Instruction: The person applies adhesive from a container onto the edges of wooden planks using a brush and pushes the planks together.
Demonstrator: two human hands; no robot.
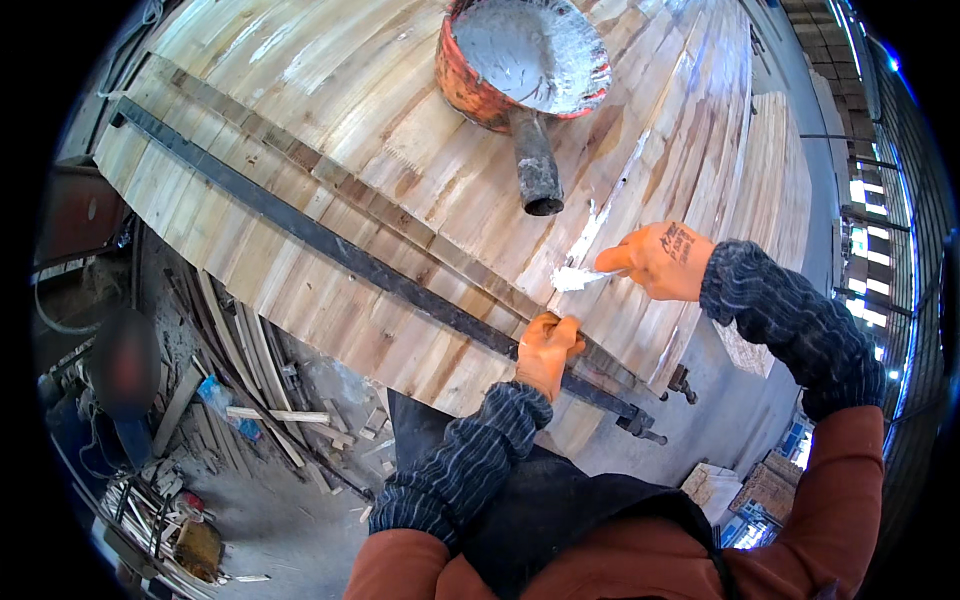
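Note:
My right hand, in an orange glove, pinches a putty knife whose blade lies low over the wooden panel. White paste clings about the blade, and a streak of it runs along a joint between the boards. My left hand, also gloved in orange, is closed at the panel's near edge beside a long dark metal clamp bar; what its fingers grip is hidden. Farther off, a red-orange pan with white paste inside rests on the panel, its pipe handle pointing toward me.
Clamp ends stick out at the panel's near right corner. Wood strips and offcuts litter the floor at left, where a person is by the edge. More boards are stacked at lower right.

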